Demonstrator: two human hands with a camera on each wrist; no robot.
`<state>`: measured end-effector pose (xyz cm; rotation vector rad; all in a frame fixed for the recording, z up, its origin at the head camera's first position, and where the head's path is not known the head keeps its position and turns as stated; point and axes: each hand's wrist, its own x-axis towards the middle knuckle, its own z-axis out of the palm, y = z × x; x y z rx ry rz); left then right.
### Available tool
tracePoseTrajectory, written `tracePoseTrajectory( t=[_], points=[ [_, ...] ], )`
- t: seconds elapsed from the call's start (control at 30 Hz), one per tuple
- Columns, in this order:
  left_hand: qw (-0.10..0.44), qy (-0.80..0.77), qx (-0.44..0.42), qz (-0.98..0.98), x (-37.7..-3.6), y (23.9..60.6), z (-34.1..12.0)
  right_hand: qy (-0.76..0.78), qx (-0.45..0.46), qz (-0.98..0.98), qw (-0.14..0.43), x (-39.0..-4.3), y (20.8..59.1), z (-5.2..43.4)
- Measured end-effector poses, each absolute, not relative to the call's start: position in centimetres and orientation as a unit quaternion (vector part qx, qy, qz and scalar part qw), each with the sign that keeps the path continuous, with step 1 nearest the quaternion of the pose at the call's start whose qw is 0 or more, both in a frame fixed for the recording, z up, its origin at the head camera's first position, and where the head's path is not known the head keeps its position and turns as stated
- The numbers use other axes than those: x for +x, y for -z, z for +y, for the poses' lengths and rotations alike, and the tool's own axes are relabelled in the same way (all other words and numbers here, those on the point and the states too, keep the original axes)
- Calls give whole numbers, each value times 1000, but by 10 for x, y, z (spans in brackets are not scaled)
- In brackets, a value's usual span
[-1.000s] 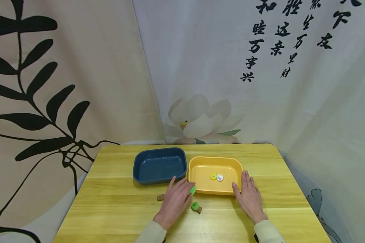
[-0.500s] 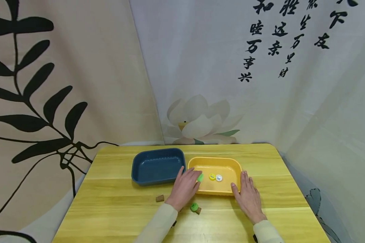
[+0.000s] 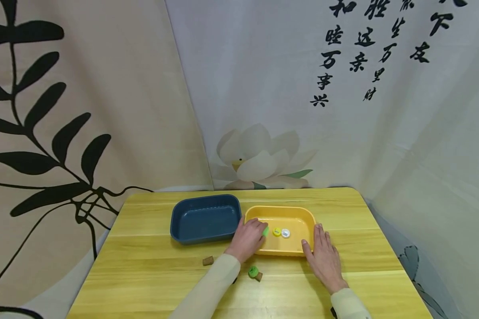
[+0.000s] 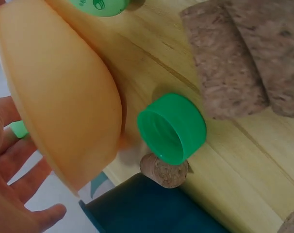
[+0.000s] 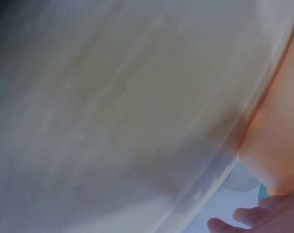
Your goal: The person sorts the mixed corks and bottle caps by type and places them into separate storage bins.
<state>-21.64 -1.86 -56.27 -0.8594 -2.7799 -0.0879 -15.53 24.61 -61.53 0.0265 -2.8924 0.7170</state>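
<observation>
Fingers and thumb of the left hand (image 3: 243,241) pinch a light-green cap (image 3: 265,231) over the left part of the yellow tray (image 3: 297,221); whether the cap touches the tray floor cannot be told. Fingers of the right hand (image 3: 326,266) lie straight and close together along the tray's right end, the thumb spread wide from them at the near right corner; this hand grips nothing. Near the middle of the tray floor, a yellow cap (image 3: 277,232) lies just left of a white cap (image 3: 285,233). To the left stands the blue tray (image 3: 206,219), its right end close to the yellow one. Both trays rest on the far half of a wooden table (image 3: 143,274). Nearer, right of the left sleeve (image 3: 213,285), lies a printed cap (image 3: 253,271), with a cork (image 3: 259,277) at its near right side; a second cork (image 3: 208,261) lies left of that sleeve. Left wrist view: a dark-green cap (image 4: 178,121), tilted, shows its hollow side, with a short cork (image 4: 162,172) just beside it. Far background: a cloth backdrop (image 3: 135,88) printed with leaves, a lotus and black characters.
</observation>
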Motion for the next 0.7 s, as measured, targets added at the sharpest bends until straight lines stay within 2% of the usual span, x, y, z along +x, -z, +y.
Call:
tracePoseTrajectory(
  t=[0.37, 0.7],
  points=[
    [106, 11, -284, -953, -219, 573, -17, -238, 9, -968, 83, -155, 617, 244],
    [179, 86, -280, -939, -197, 579, -32, -239, 6, -968, 77, -155, 614, 246]
  ],
)
